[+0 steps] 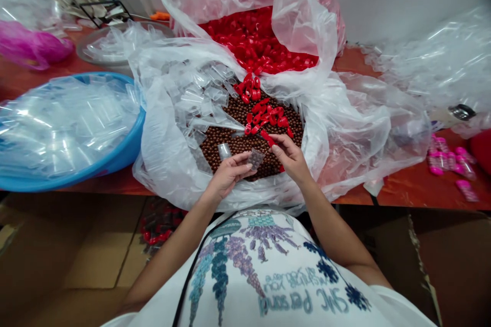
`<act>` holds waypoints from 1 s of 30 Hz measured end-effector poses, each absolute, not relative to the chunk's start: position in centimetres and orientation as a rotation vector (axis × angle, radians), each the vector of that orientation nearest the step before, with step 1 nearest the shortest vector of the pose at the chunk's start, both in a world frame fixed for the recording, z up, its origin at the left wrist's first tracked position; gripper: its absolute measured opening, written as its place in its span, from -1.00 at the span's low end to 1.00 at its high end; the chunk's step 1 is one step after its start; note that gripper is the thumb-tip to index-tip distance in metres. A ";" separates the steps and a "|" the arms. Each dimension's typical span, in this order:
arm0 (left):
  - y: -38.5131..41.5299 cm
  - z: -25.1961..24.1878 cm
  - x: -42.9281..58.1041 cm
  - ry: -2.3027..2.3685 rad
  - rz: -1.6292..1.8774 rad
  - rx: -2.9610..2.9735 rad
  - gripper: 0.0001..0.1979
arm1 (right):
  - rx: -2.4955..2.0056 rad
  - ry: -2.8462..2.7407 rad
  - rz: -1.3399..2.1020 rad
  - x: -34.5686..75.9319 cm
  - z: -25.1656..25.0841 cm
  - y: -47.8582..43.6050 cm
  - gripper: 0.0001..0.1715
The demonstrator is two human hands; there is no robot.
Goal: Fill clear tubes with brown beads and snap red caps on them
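My left hand [231, 172] is closed on a small clear plastic tube [255, 158], which looks dark with brown balls. In my right hand [288, 156], thumb and fingers pinch a red plastic cap [267, 137], just above and to the right of the tube. Below both hands lies a heap of small brown balls [230, 143] in a large white plastic bag [161, 163]. Loose red caps [268, 114] rest on the balls. Empty clear tubes [207, 87] are piled at the bag's left side, and one clear tube [224, 151] stands near my left hand.
Behind is a bag of red caps [257, 36]. A blue basin [134, 148] of clear tubes stands at left, beside a grey bowl [82, 53]. Pink-capped tubes [445, 156] lie at right on the red table [410, 184]. Cardboard boxes [99, 250] sit below the table edge.
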State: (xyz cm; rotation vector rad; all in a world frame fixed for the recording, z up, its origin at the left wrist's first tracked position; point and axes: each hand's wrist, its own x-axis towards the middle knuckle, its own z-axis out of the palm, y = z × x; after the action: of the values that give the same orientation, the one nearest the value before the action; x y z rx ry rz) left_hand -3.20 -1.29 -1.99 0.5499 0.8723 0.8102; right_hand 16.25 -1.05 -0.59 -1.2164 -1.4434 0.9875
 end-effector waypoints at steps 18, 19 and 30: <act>-1.8 -2.9 -2.5 0.948 0.907 0.731 -0.58 | -1.218 -1.654 0.866 14.7 -1.5 -2.1 -0.66; -1.9 -2.9 -2.5 0.944 0.930 0.716 -0.59 | -1.207 -1.741 0.804 14.6 -1.6 -2.2 -0.57; -2.3 -2.7 -2.1 0.818 0.892 0.598 -0.60 | -1.164 -2.077 0.413 14.7 -3.5 -2.7 -0.25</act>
State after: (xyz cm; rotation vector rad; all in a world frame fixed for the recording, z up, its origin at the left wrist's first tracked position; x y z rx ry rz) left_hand -2.13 -2.31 -2.68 0.5977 0.8180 0.8923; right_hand 14.72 -2.69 -3.45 -1.1637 -2.0772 0.4129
